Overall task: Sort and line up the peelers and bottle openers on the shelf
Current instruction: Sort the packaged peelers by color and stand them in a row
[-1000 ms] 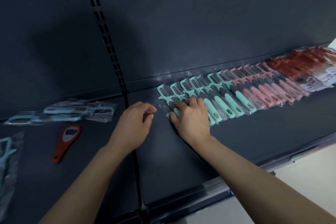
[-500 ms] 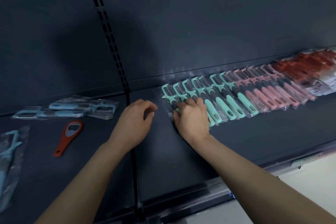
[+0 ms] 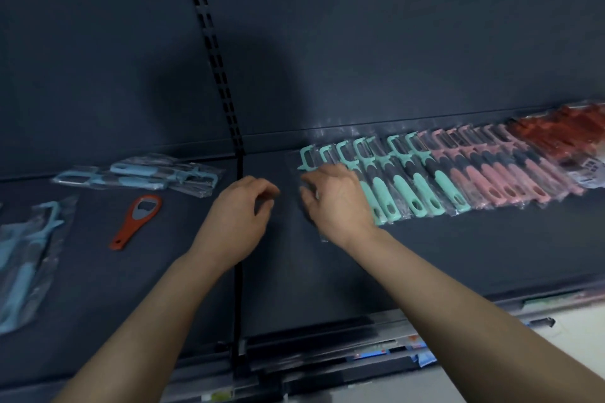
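A row of bagged peelers lies along the back of the dark shelf [image 3: 458,255]: mint-green peelers [image 3: 412,183], then pink peelers [image 3: 491,177], then red items [image 3: 563,131] at the far right. My right hand [image 3: 340,203] lies over the leftmost mint-green peeler [image 3: 307,160], with fingers on top and thumb curled at the packet's left edge. Just to its left, my left hand [image 3: 239,216] hovers with loosely curled fingers and holds nothing. An orange bottle opener [image 3: 137,219] lies loose on the left shelf section.
Light blue bagged peelers [image 3: 140,173] lie in a loose pile at the back left, and more light blue packets [image 3: 23,255] sit at the left edge. A slotted upright [image 3: 212,59] divides the back wall. The shelf's front rail [image 3: 360,347] carries price tags.
My right hand has gone from lying flat on the leftmost mint-green peelers to curling around the end packet. My left hand has stayed close beside it.
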